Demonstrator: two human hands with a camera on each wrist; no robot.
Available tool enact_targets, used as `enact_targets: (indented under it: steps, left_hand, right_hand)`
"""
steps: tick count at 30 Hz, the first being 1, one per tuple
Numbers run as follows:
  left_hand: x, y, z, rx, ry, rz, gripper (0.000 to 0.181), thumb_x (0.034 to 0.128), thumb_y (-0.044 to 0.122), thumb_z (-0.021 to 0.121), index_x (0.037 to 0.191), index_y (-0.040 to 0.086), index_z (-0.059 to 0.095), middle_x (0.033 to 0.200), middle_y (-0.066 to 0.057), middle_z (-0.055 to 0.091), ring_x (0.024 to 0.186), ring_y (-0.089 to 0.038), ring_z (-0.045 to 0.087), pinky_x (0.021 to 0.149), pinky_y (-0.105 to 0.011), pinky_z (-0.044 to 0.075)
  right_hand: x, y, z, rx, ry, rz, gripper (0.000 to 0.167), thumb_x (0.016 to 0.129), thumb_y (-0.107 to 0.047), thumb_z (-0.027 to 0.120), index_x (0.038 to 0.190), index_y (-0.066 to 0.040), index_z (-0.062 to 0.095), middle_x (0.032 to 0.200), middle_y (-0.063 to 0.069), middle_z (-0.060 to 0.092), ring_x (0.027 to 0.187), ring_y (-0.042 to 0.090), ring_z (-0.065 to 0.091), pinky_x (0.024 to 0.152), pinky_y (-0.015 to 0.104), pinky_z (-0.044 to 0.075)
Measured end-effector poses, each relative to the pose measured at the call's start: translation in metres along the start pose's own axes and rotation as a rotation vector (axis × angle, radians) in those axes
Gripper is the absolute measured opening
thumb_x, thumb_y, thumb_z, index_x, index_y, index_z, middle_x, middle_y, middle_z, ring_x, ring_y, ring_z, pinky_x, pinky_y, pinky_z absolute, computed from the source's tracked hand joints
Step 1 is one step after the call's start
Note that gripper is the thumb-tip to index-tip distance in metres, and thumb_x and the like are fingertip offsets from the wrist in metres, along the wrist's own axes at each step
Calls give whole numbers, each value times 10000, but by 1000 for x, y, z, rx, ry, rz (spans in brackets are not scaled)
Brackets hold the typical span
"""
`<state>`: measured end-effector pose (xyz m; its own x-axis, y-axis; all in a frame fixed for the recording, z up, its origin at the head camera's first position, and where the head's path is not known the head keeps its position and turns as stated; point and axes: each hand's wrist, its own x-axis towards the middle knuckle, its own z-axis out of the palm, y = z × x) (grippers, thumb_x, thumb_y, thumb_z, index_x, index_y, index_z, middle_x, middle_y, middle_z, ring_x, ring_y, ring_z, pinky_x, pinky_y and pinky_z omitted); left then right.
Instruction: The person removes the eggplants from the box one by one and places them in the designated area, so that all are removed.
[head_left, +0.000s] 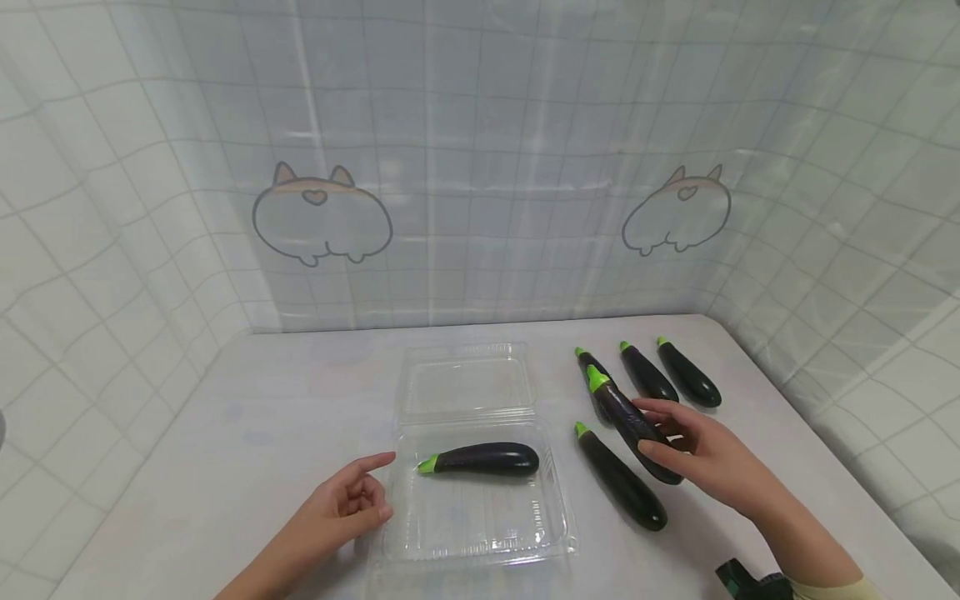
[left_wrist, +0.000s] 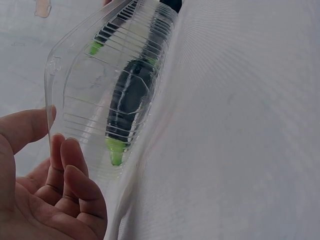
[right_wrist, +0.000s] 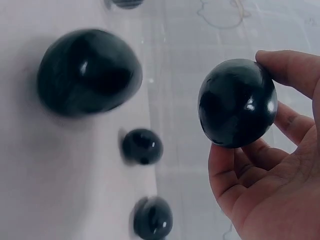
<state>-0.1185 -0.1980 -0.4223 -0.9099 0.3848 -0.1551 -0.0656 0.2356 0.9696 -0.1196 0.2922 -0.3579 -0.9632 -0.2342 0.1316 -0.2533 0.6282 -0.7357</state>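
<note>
A clear plastic clamshell box (head_left: pixel 480 533) lies unfolded, lid (head_left: pixel 465 383) away from me, with a dark eggplant (head_left: pixel 487 459) lying crosswise in its base, green stem to the left. My left hand (head_left: pixel 341 508) is at the box's left edge, thumb and forefinger apart at the rim (left_wrist: pixel 48 85), other fingers loosely bent. My right hand (head_left: pixel 705 454) grips another eggplant (head_left: pixel 626 417) near its thick end, thumb on one side and fingers on the other, holding it above the table. The right wrist view shows that eggplant's rounded end (right_wrist: pixel 237 102) in the fingers.
Below the raised eggplant, one eggplant (head_left: pixel 621 483) lies on the white table (head_left: pixel 300 392); three more lie behind, including two at the back right (head_left: pixel 688 373) (head_left: pixel 649 372). Grid-patterned curtains (head_left: pixel 480 250) surround the table. A dark strap-like object (head_left: pixel 750 581) is at the right wrist.
</note>
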Motion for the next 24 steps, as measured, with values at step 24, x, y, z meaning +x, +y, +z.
enact_targets:
  steps: [24]
  left_hand:
    - [-1, 3, 0, 2, -3, 0, 677, 927, 142, 703, 1495, 40, 348, 947, -139, 569, 762, -158, 561, 634, -242, 463]
  right_hand:
    - [-27, 45, -21, 66, 54, 197, 564, 945, -309, 693, 1443, -139, 490, 1284, 192, 594, 1009, 110, 629, 743, 280, 524]
